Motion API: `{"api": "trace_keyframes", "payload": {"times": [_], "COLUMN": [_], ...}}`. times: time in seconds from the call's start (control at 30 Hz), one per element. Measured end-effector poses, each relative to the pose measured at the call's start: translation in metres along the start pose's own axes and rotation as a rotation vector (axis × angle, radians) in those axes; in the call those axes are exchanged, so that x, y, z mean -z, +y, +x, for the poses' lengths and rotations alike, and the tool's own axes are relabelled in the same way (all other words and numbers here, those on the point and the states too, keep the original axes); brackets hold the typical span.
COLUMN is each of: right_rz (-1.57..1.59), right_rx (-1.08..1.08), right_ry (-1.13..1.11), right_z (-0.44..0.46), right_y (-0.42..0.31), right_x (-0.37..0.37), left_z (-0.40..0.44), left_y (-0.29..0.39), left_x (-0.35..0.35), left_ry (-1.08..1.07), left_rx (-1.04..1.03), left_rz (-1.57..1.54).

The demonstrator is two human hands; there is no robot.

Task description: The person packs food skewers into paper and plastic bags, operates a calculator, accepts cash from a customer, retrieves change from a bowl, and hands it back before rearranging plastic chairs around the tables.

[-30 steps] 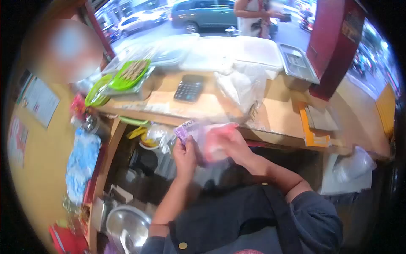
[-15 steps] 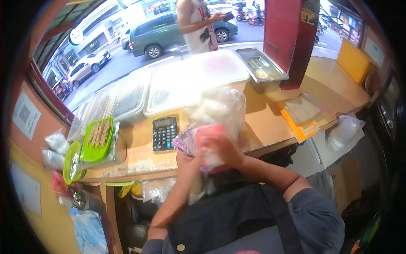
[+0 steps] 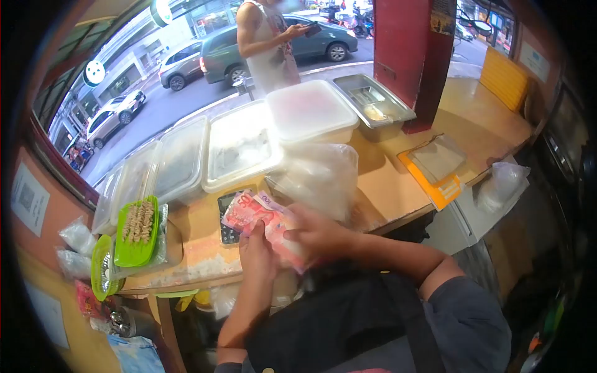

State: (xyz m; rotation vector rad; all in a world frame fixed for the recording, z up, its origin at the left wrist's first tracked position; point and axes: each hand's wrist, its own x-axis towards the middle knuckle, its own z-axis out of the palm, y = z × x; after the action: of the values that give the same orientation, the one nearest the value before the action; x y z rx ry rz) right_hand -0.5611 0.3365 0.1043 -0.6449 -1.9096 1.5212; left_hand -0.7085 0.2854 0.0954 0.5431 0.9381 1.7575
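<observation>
A sheaf of banknotes (image 3: 247, 210) is spread between my two hands above the counter's front edge, a red 50 note on top and a purple 100 showing behind. My left hand (image 3: 257, 247) pinches the notes from below with its thumb on them. My right hand (image 3: 311, 230), a little blurred, has its fingers closed on their right end. Partly covered by the notes is a black calculator (image 3: 227, 234). Just behind my right hand stands a clear plastic bag (image 3: 323, 177) with whitish contents that I cannot make out.
Lidded plastic tubs (image 3: 242, 149) line the counter's far side, with a steel tray (image 3: 376, 105) beside them. Skewered food lies on a green tray (image 3: 127, 253) at left. An orange-edged holder (image 3: 438, 193) sits at right. Across the counter, a person (image 3: 267, 46) holds a phone.
The banknotes have moved left and fanned out, now covering part of the calculator. My right hand has turned and is less blurred. The view has shifted slightly.
</observation>
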Motion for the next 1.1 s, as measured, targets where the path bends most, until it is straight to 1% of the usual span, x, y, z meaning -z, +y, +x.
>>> {"api": "trace_keyframes", "payload": {"times": [0.03, 0.07, 0.13, 0.17, 0.2, 0.23, 0.3, 0.33, 0.4, 0.47, 0.5, 0.53, 0.57, 0.63, 0.67, 0.7, 0.73, 0.77, 0.8, 0.83, 0.87, 0.9, 0.93, 0.97, 1.0, 1.03, 1.07, 1.1], "right_rz": [0.062, 0.064, -0.179, -0.179, -0.244, -0.251, -0.263, -0.215, -0.125, -0.085, -0.073, -0.059, -0.047, -0.148, -0.149, -0.183, -0.189, -0.194, -0.441, -0.690, -0.677, -0.730, -0.787, -0.840, -0.839, -0.836, -0.876, -0.917], "right_rx": [0.109, 0.114, 0.076, 0.082, 0.261, 0.234, 0.209, 0.222, 0.245, 0.251, 0.182, 0.117, 0.056, -0.118, -0.120, -0.076, -0.051, -0.026, -0.067, -0.110, -0.102, -0.121, -0.142, -0.158, -0.213, -0.206, -0.220, -0.237], "right_ry": [0.046, 0.040, -0.017, -0.020, 0.050, 0.045, 0.046, 0.028, -0.015, -0.056, 0.027, 0.109, 0.187, 0.276, 0.247, 0.248, 0.244, 0.240, 0.302, 0.364, 0.359, 0.351, 0.346, 0.332, 0.320, 0.309, 0.342, 0.375], "right_z": [0.003, 0.007, 0.020, 0.025, 0.031, 0.033, 0.043, 0.051, 0.067, 0.074, 0.076, 0.080, 0.087, 0.117, 0.117, 0.114, 0.119, 0.125, 0.141, 0.151, 0.153, 0.156, 0.157, 0.157, 0.154, 0.157, 0.161, 0.163], "right_y": [-0.001, -0.006, -0.022, -0.027, -0.033, -0.046, -0.063, -0.067, -0.075, -0.077, -0.072, -0.063, -0.051, 0.010, 0.014, 0.018, 0.025, 0.033, 0.048, 0.059, 0.057, 0.054, 0.044, 0.034, 0.022, 0.024, 0.027, 0.030], "right_x": [0.000, 0.005, 0.021, 0.025, 0.028, 0.035, 0.059, 0.078, 0.121, 0.161, 0.181, 0.203, 0.228, 0.288, 0.288, 0.288, 0.292, 0.297, 0.307, 0.312, 0.311, 0.308, 0.302, 0.301, 0.295, 0.296, 0.296, 0.296], "left_z": [-0.002, -0.002, 0.008, 0.014, 0.019, 0.021, 0.026, 0.030, 0.031, 0.021, 0.016, 0.006, -0.006, -0.037, -0.053, -0.063, -0.069, -0.076, -0.083, -0.089, -0.094, -0.094, -0.093, -0.093, -0.097, -0.101, -0.109, -0.118], "left_y": [0.009, 0.015, 0.018, 0.021, 0.027, 0.033, 0.042, 0.051, 0.075, 0.105, 0.121, 0.139, 0.155, 0.174, 0.176, 0.174, 0.164, 0.152, 0.139, 0.122, 0.107, 0.097, 0.087, 0.064, 0.053, 0.045, 0.039, 0.034], "left_x": [-0.008, -0.014, -0.019, -0.022, -0.026, -0.030, -0.037, -0.026, -0.011, -0.004, -0.001, -0.004, -0.013, -0.032, -0.045, -0.058, -0.069, -0.080, -0.093, -0.108, -0.114, -0.117, -0.116, -0.112, -0.103, -0.100, -0.095, -0.089], "left_ry": [-0.089, -0.177, -0.203, -0.234, -0.314, -0.319, -0.348, -0.373, -0.382, -0.297, -0.360, -0.397, -0.419, -0.388, -0.422, -0.463, -0.446, -0.496, -0.551, -0.493, -0.498, -0.561, -0.571, -0.492, -0.428, -0.362, -0.348, -0.271], "left_rx": [-0.038, -0.077, -0.115, -0.146, -0.107, -0.112, -0.174, -0.254, -0.506, -0.625, -0.672, -0.765, -0.915, -1.084, -1.182, -1.282, -1.286, -1.283, -1.270, -1.218, -1.166, -1.124, -1.040, -0.935, -0.926, -0.918, -0.918, -0.848], "left_rz": [-0.051, -0.100, -0.062, -0.027, -0.071, -0.070, -0.257, -0.204, -0.004, 0.068, 0.068, 0.155, 0.282, 0.475, 0.541, 0.610, 0.626, 0.817, 1.010, 1.229, 1.430, 1.505, 1.513, 1.414, 1.362, 1.309, 1.316, 1.277]}}
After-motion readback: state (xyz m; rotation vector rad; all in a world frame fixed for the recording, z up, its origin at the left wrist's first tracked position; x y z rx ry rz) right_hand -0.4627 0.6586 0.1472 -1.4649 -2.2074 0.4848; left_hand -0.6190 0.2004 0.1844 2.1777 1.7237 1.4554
